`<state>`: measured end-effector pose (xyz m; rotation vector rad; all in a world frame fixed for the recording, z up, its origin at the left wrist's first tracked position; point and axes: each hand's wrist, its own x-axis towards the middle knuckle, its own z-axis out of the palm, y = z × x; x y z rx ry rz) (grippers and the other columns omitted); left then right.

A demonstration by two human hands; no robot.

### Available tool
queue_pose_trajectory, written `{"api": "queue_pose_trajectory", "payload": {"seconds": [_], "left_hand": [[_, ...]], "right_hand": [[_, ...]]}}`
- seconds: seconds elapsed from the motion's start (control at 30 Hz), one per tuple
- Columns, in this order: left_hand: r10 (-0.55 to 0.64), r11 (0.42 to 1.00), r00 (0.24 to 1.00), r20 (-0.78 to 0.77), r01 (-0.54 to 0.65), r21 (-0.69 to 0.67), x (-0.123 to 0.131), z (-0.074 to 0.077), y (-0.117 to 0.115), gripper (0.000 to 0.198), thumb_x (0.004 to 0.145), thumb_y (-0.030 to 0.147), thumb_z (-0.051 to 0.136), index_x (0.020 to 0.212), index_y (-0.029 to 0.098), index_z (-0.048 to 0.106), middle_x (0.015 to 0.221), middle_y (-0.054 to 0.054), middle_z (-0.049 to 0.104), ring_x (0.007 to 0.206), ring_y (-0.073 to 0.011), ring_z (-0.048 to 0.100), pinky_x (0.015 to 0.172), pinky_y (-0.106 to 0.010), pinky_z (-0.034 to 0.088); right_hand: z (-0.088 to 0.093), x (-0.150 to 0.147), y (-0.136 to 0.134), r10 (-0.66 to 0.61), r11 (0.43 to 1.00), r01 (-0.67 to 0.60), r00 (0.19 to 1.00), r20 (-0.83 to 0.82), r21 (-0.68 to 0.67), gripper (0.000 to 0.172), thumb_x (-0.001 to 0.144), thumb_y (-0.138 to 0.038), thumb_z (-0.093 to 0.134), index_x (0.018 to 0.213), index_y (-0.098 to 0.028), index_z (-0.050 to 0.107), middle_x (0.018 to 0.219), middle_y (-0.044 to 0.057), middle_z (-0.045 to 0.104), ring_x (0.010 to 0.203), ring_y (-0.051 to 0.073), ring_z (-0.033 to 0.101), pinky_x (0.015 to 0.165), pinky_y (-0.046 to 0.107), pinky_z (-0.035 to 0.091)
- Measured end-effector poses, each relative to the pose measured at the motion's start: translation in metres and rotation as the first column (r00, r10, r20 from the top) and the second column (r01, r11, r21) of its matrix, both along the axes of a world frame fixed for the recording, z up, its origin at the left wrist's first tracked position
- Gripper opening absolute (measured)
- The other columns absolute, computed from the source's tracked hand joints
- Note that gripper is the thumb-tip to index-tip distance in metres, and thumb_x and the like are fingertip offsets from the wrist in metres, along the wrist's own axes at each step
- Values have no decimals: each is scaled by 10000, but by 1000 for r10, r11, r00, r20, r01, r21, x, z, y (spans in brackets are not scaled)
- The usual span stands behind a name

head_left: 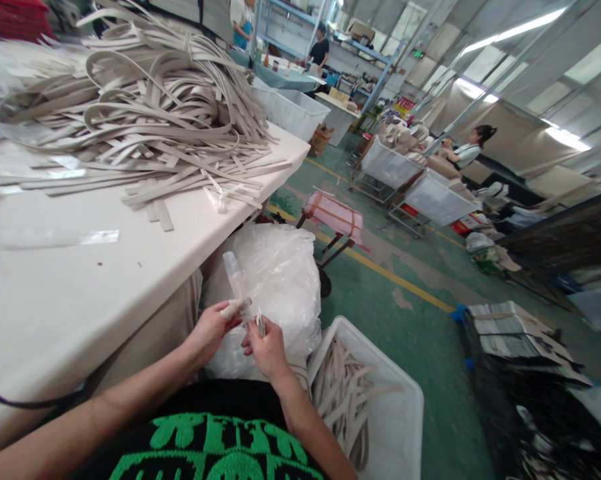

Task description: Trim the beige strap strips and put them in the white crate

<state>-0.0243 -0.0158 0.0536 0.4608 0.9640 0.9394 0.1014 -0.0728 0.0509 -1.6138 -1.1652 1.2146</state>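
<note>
My left hand [211,328] is closed around a folded beige strap [233,307] that sits inside a narrow clear plastic sleeve [235,275] sticking upward. My right hand [264,347] pinches the lower edge of the same sleeve beside it. Both hands are held in front of my chest, just off the white table's edge [145,280]. A big heap of loose beige straps [140,113] lies on the table at the upper left. A white bin [405,413] with more straps stands on the floor to my right.
A bulging clear plastic bag [275,280] stands behind my hands. Flat clear sleeves [55,237] lie on the table. A pink-topped stool [335,217], white carts [430,193], stacked bundles [515,330] and other people at work fill the green floor beyond.
</note>
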Motion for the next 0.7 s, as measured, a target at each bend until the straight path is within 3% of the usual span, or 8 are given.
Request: {"api": "queue_pose_trajectory", "payload": {"seconds": [0.1,0.27,0.47,0.6,0.7], "left_hand": [[153,988,988,-30,-153,11,-1,5,9,479,493,448,903,819,133,747,762,-52,720,682,-136,620,651,-222,484],[-43,998,999,-3,43,-40,3,5,1,435,526,454,890,728,102,733,676,-82,704,598,-154,613,590,-255,482],[137,990,990,-20,-137,-13,0,6,7,442,545,404,888,865,136,744,805,-67,737,659,-127,631,656,-230,493],[-5,998,1000,3,5,-62,1,4,3,451,536,457,889,770,102,738,787,-114,739,702,-173,655,680,-260,505],[37,997,999,4,-36,-69,1,6,5,410,540,391,898,803,117,745,834,-105,746,671,-147,640,657,-246,504]], "right_hand": [[-2,-1,-2,20,1000,-20,1000,-11,-20,306,893,-460,535,747,-192,552,526,-29,583,389,104,548,403,187,428],[-3,0,-1,-5,1000,5,1000,17,-13,358,902,-519,507,770,-191,570,524,-24,588,384,109,546,395,193,426],[-2,3,-3,6,1000,-6,1000,5,-27,302,887,-467,525,763,-193,560,522,-33,587,396,106,559,407,188,431],[-1,4,-2,-12,1000,12,1000,12,-7,291,884,-448,520,737,-198,545,525,-30,595,389,105,551,411,193,431],[-1,6,-2,6,1000,-6,1000,23,0,287,891,-438,516,741,-196,550,528,-28,596,388,104,552,417,192,431]]}}
